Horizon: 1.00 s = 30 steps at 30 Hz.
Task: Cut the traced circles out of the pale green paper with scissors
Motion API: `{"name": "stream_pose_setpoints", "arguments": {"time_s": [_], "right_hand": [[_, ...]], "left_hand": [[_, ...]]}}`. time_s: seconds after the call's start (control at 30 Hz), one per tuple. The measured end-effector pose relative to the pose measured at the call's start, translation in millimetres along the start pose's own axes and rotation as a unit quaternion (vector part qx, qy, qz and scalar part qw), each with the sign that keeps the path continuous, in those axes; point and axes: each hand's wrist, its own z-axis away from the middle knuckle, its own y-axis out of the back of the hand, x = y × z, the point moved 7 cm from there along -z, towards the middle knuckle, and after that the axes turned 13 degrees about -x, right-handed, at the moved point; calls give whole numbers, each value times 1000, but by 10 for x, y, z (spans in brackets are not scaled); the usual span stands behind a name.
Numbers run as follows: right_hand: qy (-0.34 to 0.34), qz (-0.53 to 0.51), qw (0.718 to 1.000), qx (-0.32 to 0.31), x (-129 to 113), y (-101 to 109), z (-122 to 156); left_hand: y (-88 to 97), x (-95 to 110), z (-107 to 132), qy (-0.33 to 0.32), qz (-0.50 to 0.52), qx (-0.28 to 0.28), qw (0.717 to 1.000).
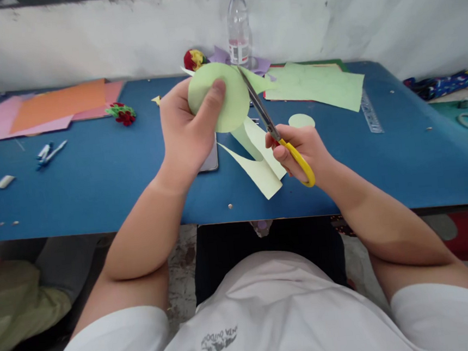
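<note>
My left hand (186,127) is closed on a pale green paper disc (233,102), thumb pressed on its face, holding it above the blue table (95,182). My right hand (303,150) grips yellow-handled scissors (273,128), whose blades point up and left along the disc's right edge. Offcuts of the same green paper (257,165) hang and lie below the disc. A small cut green circle (301,120) lies flat just behind my right hand.
Green paper sheets (320,86) and a ruler (371,113) lie at the back right, a water bottle (238,27) at the back, orange and pink sheets (48,107) at the back left. A paper flower (122,113), pens (50,152) and a phone (210,158) lie nearby. Another person's sleeve (16,304) shows at lower left.
</note>
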Motion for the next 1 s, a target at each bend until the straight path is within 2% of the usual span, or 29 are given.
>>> {"name": "stream_pose_setpoints", "arguments": {"time_s": [0.1,0.23,0.33,0.4,0.5,0.63,0.9,1.0], "right_hand": [[0,1,1000,0,9,-1,6],[4,8,1000,1,9,-1,2],[2,10,1000,2,2,3,-3],[1,9,1000,-1,-10,1,-2],[3,2,1000,-8,-29,-9,3],[0,-10,1000,-18,-27,-25,8],[0,-23,999,-26,-1,-29,2],[-5,-25,999,-39,-2,-41,1]], "left_hand": [[28,-38,-1,-9,0,14,1000],[-1,7,1,-35,17,-11,999],[19,-36,21,21,8,12,1000],[30,-28,30,15,2,21,1000],[20,-15,33,-5,-2,6,1000],[49,-4,53,22,-18,21,999],[-44,51,58,85,-56,-17,995],[-62,73,81,109,-56,-16,992]]}}
